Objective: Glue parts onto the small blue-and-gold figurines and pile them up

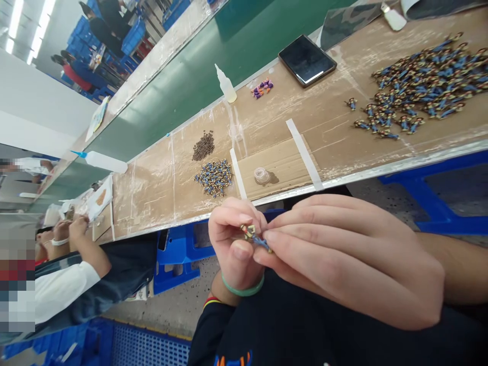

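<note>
Between my two hands, just in front of the table edge, is a small painted figurine [261, 241] with blue legs and a yellowish upper part. My left hand [238, 244], with a green band at the wrist, pinches its upper end between thumb and fingers. The fingertips of my right hand [343, 249] close on the legs; the back of that hand hides part of the grip. Beyond my hands, a small round clear cup [262, 176] sits on a cardboard piece [284, 161] taped to the table.
Large heap of similar figurines [430, 86] at right; smaller pile of blue-and-yellow pieces [214, 178] and brown bits [203, 146] left of the cardboard. Behind are a squeeze bottle [225, 84], purple-orange pieces [262, 88] and a tablet [307, 60]. A co-worker's arm [86, 244] is at left; blue stools [179, 254] stand below.
</note>
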A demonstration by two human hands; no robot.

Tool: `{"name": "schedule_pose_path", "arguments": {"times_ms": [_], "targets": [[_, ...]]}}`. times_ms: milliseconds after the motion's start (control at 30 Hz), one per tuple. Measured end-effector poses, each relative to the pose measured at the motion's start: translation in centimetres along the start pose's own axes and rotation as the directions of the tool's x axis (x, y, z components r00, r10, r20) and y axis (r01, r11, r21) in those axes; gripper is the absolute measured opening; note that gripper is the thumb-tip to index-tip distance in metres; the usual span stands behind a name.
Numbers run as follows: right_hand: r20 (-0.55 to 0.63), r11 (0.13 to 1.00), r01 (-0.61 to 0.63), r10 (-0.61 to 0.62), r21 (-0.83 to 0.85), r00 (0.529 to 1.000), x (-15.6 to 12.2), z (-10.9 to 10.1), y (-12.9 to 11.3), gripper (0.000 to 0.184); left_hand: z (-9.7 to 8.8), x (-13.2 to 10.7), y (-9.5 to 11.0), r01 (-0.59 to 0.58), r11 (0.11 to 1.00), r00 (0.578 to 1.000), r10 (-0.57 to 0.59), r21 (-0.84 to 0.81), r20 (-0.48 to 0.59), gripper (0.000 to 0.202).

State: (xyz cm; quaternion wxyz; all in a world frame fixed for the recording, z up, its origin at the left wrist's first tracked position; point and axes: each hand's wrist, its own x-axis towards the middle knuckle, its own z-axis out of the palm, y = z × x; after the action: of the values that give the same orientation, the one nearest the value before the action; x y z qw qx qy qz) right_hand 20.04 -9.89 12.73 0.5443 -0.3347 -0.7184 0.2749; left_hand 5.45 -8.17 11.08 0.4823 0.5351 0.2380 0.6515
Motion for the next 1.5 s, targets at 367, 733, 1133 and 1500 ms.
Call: {"name": "schedule_pose_path", "arguments": {"times_ms": [367,733,1133,1500], "targets": [[0.497,0.213,-0.617,0.425,0.758,0.757,1.5,1.3,3.0,0.036,-0.9,0.7,-2.2,-0.048,0.941,0.986,0.098,0.336,-0.135,0.03],[0.455,0.041,-0.56,0.536,0.828,0.711,2.5,0.7,3.9,0.038,-0.5,2.2,-3.8,0.008,0.966,0.986,0.036,0.258,-0.165,0.018],[0.436,-0.012,-0.528,0.578,0.849,0.689,2.5,0.3,4.9,0.034,0.0,2.5,-5.2,0.061,0.984,0.981,-0.028,0.167,-0.194,0.015],[0.432,0.017,-0.543,0.585,0.839,0.686,2.4,0.4,4.8,0.037,-0.3,2.5,-5.2,-0.081,0.925,0.978,0.145,0.371,-0.148,0.011]]}}
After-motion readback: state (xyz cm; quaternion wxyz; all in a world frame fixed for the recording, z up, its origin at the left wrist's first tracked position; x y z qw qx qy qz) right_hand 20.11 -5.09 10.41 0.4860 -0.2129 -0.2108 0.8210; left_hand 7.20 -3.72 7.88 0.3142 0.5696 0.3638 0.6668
